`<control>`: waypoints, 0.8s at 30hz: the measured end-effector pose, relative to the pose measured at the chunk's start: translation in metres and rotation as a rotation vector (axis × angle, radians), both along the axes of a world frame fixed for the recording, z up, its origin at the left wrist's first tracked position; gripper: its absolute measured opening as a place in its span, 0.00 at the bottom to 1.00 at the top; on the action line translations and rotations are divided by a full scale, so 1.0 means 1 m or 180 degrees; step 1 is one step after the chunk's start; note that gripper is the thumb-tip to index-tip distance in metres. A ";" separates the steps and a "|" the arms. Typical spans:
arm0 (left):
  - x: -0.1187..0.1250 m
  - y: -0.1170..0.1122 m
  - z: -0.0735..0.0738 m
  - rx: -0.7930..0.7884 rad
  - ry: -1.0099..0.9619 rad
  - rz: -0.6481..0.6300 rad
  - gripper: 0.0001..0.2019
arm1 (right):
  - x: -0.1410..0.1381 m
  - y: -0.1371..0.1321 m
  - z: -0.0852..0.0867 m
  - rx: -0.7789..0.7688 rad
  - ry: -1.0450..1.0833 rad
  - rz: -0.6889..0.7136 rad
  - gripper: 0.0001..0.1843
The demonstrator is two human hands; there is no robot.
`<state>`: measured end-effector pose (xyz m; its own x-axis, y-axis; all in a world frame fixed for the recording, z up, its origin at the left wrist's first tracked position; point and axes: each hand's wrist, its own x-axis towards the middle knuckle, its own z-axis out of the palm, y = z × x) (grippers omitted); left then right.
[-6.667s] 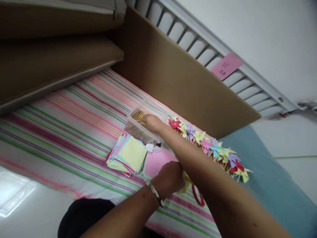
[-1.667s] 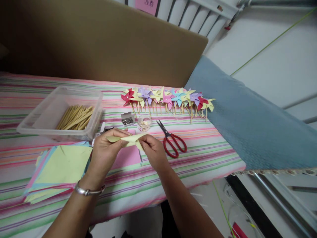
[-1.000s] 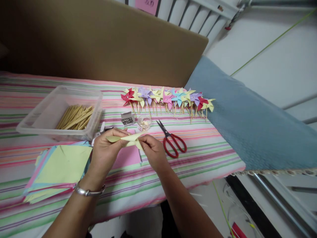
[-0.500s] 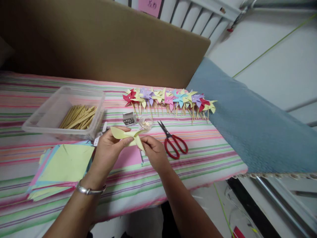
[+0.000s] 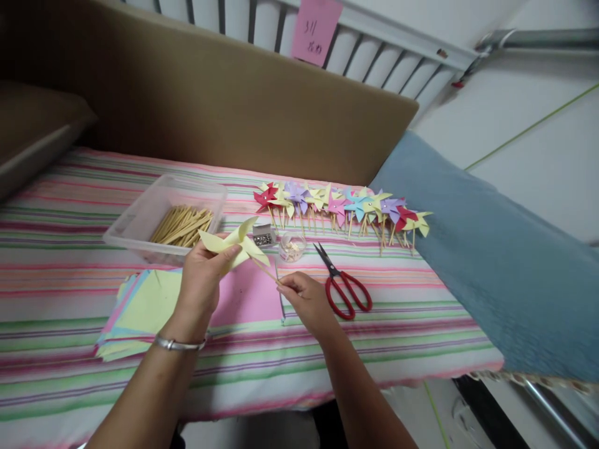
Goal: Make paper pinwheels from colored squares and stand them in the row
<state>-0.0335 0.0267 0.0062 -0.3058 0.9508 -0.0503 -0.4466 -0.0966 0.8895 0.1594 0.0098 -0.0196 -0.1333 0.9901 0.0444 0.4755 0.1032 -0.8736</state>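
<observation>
Striped cloth (image 5: 271,368) lies below the yellow pinwheel (image 5: 244,242), which the left hand (image 5: 200,277) pinches and should press only lightly to avoid creasing, while the right hand (image 5: 306,300), at the pinwheel's four o'clock, grasps the stick (image 5: 266,270), best held unbent.

Left hand (image 5: 200,279) clasping, thumb (image 5: 228,257) on top, right hand (image 5: 309,302) pinching, hidden fingers perhaps curled

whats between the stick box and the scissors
In the head view, a small open box of metal bits and a round clear tub stand between them; the yellow pinwheel in the left hand juts partly in front.
</observation>
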 end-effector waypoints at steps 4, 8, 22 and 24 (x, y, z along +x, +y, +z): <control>0.000 0.000 0.000 -0.0090 0.0018 0.0055 0.18 | 0.000 0.001 -0.003 0.0137 -0.0173 0.0019 0.05; 0.001 0.000 0.002 -0.0085 0.0083 -0.0063 0.18 | 0.000 0.004 -0.005 0.0155 -0.0048 -0.0042 0.06; 0.002 0.000 0.001 -0.0458 0.0601 -0.0258 0.22 | 0.015 0.017 0.003 -0.0424 0.1160 -0.0983 0.11; 0.003 0.000 0.000 -0.0464 0.0624 -0.0366 0.22 | 0.021 0.020 0.003 -0.0363 0.1445 -0.1073 0.10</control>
